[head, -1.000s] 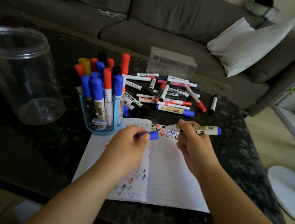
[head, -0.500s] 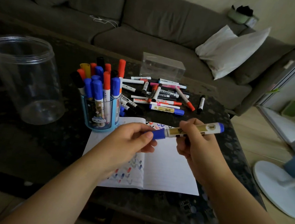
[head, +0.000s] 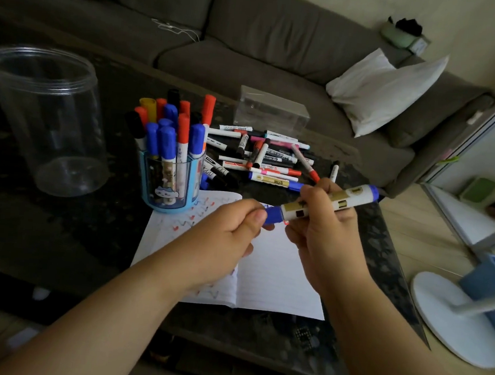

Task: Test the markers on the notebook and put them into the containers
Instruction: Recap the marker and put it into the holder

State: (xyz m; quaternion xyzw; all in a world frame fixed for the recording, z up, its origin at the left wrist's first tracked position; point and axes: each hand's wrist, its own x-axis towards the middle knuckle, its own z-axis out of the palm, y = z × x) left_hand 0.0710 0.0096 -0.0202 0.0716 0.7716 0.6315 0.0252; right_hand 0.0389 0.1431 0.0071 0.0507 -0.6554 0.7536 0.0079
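While the left hand pinches the blue cap onto the white-and-gold marker gripped in the right hand's fingers above the open lined notebook, three containers stand on the dark tabletop: a blue-rimmed clear pen cup packed with upright capped markers, a large clear plastic jar and a small clear box. Loose markers lie heaped beyond; their count cannot be told.

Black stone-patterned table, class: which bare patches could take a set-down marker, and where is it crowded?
Bare patches: the black stone-patterned table between the clear plastic jar and the open lined notebook, and the strip right of the notebook. Crowded: the loose marker pile beside the blue marker holder.
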